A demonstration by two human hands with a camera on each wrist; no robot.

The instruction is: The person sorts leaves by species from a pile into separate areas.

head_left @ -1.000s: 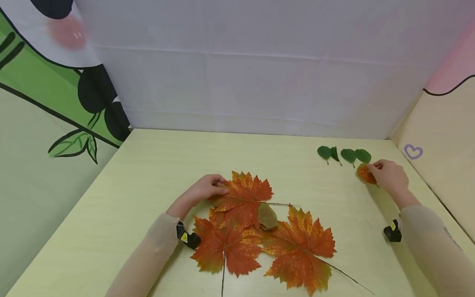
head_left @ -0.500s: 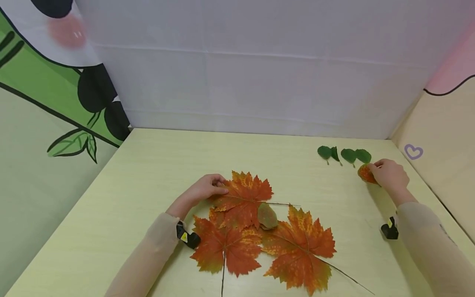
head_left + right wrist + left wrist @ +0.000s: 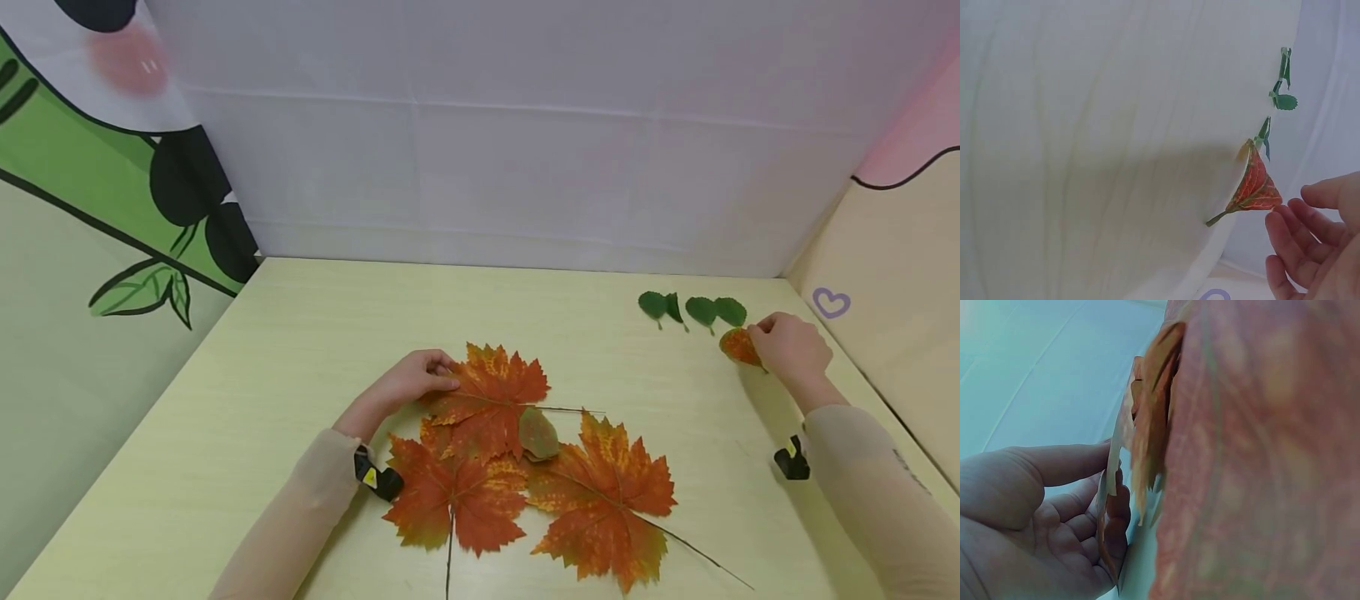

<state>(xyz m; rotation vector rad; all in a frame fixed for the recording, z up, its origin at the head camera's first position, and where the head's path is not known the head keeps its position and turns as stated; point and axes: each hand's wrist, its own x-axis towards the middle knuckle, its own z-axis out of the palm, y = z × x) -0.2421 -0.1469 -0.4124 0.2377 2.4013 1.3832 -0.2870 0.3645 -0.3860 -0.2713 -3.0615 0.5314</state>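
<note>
My left hand pinches the left edge of the uppermost orange-red maple leaf between thumb and fingers. Close up in the left wrist view, the thumb lies on one side of that leaf's edge and the curled fingers on the other. At the right, my right hand is beside a small orange leaf with a green rim. In the right wrist view, its thumb and fingers stand apart, fingertips right at the tip of this small leaf, whose stem points down toward the table.
Two more maple leaves, one lower left and one lower right, overlap the first. A small brownish-green leaf lies where they meet. Several small green leaves form a row at the back right, before the wall.
My right hand has drawn slightly back and right from the small orange leaf, its fingers parting from it. The left hand keeps its pinch; the head view shifts slightly.
</note>
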